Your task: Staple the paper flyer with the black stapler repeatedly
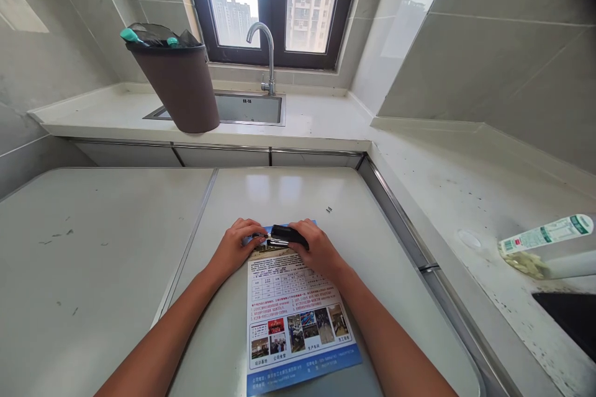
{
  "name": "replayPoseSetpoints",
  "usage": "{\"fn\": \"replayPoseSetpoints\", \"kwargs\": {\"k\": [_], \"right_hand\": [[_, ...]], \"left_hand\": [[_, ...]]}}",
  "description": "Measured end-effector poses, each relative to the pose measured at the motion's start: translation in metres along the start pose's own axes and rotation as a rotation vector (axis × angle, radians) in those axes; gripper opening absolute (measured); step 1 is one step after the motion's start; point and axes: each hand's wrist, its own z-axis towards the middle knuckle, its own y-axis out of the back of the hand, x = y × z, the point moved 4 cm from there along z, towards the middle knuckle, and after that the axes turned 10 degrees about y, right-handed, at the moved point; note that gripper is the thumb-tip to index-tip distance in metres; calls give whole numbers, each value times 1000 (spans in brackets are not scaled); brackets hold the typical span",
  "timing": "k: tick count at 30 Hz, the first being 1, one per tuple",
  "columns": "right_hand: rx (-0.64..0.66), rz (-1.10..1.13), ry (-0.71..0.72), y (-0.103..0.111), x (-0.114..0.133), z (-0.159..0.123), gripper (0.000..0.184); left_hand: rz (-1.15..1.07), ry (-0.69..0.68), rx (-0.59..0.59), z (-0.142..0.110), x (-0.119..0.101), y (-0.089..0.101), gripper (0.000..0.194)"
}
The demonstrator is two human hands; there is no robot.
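Note:
A printed flyer (pixel 302 316) with a blue border, text, a table and small photos lies flat on the white table (pixel 116 260). Over its top edge, my right hand (pixel 316 248) is wrapped around a black stapler (pixel 288 234), whose metal part shows below the black top. My left hand (pixel 237 248) is at the stapler's left end, its thumb and fingers pinched together. A small dark piece shows at those fingertips, but I cannot make out what it is. Beyond my right hand, a few tiny staple-like bits (pixel 329 209) lie on the table.
More small dark bits (pixel 56 234) are scattered on the table's left side. Behind it, a brown bin (pixel 179 87) stands on the counter by the sink (pixel 254 108) and faucet (pixel 270 56). A clear bag with a green-and-white label (pixel 544 236) rests on the right counter (pixel 447 192).

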Motion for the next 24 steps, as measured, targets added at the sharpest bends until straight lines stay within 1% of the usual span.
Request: {"fn": "replayPoseSetpoints", "kwargs": {"k": [4,9,13,17,21,24], "right_hand": [[-5,5,4,0,-1,0,36],[-13,15,17,0,-1,0,37],[-7,3,8,0,-1,0,36],[-28,-4,0,2,-1,-1,34],[-80,-5,14,6,1,-2,31],[-130,28,51,12,3,-3,31]], "left_hand": [[9,-3,-4,0,-2,1,13],[-15,12,-19,-2,-3,1,8],[3,3,-22,-3,3,2,9],[14,52,-45,-3,10,6,11],[-72,95,-49,-3,10,12,14],[-188,152,-38,-4,11,18,16]]}}
